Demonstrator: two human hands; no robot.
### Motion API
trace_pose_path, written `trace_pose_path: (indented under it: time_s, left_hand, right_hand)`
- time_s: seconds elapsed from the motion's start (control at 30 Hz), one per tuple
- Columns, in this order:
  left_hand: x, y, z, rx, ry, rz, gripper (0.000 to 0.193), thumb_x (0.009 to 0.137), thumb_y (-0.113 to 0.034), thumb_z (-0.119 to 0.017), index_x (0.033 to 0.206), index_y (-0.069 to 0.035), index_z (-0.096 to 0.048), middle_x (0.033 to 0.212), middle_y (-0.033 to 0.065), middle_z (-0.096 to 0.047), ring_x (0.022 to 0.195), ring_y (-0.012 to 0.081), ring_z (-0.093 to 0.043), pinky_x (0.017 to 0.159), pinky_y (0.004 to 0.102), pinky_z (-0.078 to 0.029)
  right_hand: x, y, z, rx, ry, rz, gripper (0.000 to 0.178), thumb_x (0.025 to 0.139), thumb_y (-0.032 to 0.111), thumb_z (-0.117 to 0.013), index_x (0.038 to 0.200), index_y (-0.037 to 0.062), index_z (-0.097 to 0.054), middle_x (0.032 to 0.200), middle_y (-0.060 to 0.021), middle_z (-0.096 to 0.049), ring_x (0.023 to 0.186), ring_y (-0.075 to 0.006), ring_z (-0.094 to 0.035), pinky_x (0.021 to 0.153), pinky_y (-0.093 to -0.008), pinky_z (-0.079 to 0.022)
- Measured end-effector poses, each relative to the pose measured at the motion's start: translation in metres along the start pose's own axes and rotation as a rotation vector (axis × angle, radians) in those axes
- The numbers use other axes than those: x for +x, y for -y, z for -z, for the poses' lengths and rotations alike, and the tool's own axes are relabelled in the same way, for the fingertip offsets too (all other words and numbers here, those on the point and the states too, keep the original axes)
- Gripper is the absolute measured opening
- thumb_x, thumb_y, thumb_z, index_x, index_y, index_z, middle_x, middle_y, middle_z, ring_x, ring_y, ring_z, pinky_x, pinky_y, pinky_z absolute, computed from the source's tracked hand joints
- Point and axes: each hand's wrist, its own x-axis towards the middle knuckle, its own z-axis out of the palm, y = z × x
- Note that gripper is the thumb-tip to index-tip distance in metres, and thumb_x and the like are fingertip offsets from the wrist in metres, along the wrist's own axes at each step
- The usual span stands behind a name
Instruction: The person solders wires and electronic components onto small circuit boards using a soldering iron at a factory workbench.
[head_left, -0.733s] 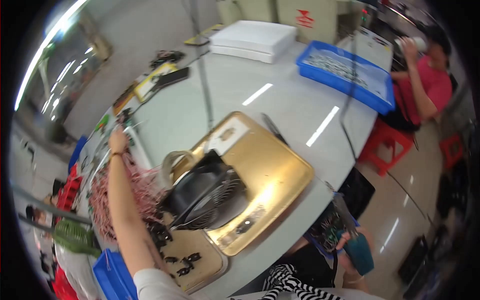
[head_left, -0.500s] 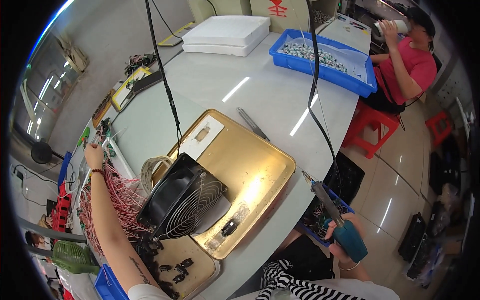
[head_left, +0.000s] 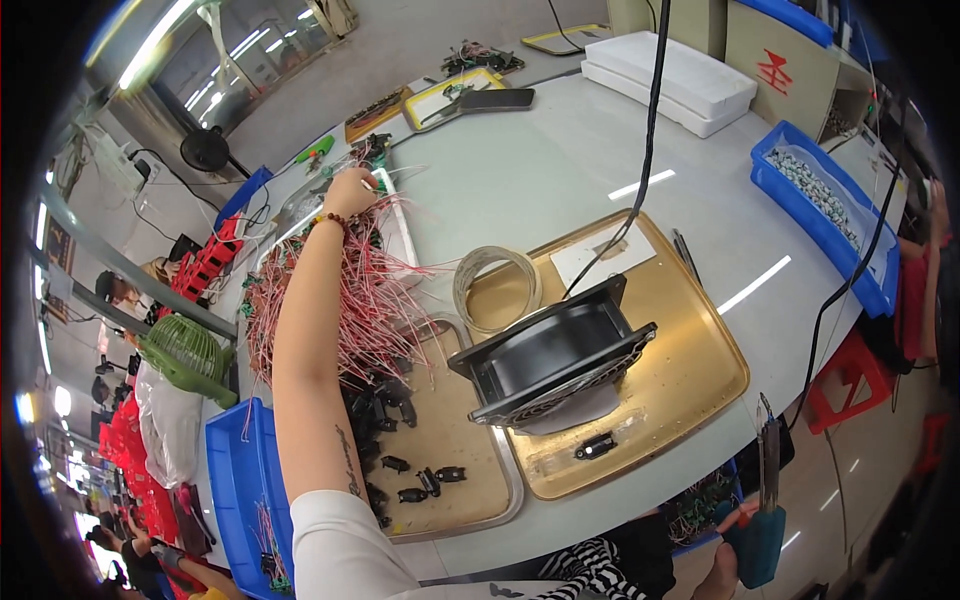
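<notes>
My left hand [head_left: 350, 192] reaches to the far end of a heap of red and white wires [head_left: 345, 300], its fingers closed at small green parts. What lies between the fingertips is hidden. Low on the right, my right hand [head_left: 718, 574] is wrapped round the teal handle of a soldering iron [head_left: 759, 543], tip upward, beside the table edge. A black fan [head_left: 555, 350] with a wire grille stands on a gold tray [head_left: 690, 370]. One small black part [head_left: 596, 446] lies on that tray near its front edge.
Several black parts [head_left: 428, 482] lie on a beige tray [head_left: 460, 420]. A tape roll [head_left: 497, 290] rests behind the fan. Black cables [head_left: 650, 130] hang over the table. Blue bins [head_left: 235, 470] stand left and far right [head_left: 870, 270]. A foam box [head_left: 670, 80] sits at the back.
The view has swung left, so the table appears farther right. My left hand stays at the far end of the wires. The soldering iron remains in my right hand, now pointing more upright.
</notes>
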Motion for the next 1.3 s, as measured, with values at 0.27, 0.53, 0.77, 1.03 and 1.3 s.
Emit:
trace_pose_path:
  time_s: [0.27,0.53,0.77,1.03,1.3]
  left_hand:
    - [0.013,-0.009,-0.012,0.061,0.063,0.009,0.021,0.074,-0.013,-0.058,0.09,-0.009,-0.072,0.09,0.0172,-0.068,0.085,0.035,-0.064,0.079,0.0398,-0.051]
    - [0.009,-0.004,-0.002,0.097,0.008,0.105,0.016,0.068,-0.016,-0.063,0.08,-0.013,-0.073,0.086,0.0131,-0.069,0.088,0.0325,-0.064,0.083,0.0437,-0.048]
    - [-0.002,-0.012,0.001,0.124,0.065,0.067,0.015,0.064,-0.017,-0.067,0.077,-0.017,-0.074,0.084,0.0065,-0.07,0.085,0.029,-0.065,0.081,0.049,-0.043]
    - [-0.014,-0.016,-0.023,0.254,-0.038,-0.034,0.009,0.072,-0.014,-0.064,0.079,-0.012,-0.069,0.082,0.0104,-0.068,0.087,0.0298,-0.064,0.081,0.0493,-0.042]
    - [0.004,0.011,0.024,-0.094,-0.505,0.045,0.013,0.08,-0.014,-0.063,0.088,-0.004,-0.06,0.083,0.0157,-0.066,0.079,0.0337,-0.064,0.07,0.0404,-0.049]
  right_hand:
    - [0.003,-0.004,0.007,0.411,0.144,-0.028,0.058,0.076,0.018,-0.074,0.122,0.0032,-0.044,0.112,-0.01,-0.05,0.084,-0.0178,-0.05,0.075,-0.0279,-0.04]
    - [0.009,-0.005,0.006,0.368,0.17,0.015,0.06,0.076,0.015,-0.074,0.125,0.003,-0.043,0.113,-0.0098,-0.05,0.088,-0.0185,-0.051,0.073,-0.0283,-0.043]
    - [0.006,0.005,-0.003,0.383,0.036,-0.121,0.065,0.068,0.023,-0.082,0.119,0.0028,-0.046,0.111,-0.0091,-0.051,0.085,-0.0185,-0.051,0.07,-0.0279,-0.044]
    - [0.01,0.045,-0.024,0.365,-0.081,-0.269,0.065,0.068,0.03,-0.081,0.116,0.0029,-0.047,0.105,-0.0064,-0.05,0.081,-0.0161,-0.049,0.068,-0.0265,-0.041]
    - [0.011,0.006,-0.002,0.253,0.007,-0.022,0.056,0.071,0.027,-0.074,0.112,-0.0001,-0.047,0.1,-0.0111,-0.051,0.076,-0.0183,-0.048,0.063,-0.0294,-0.041]
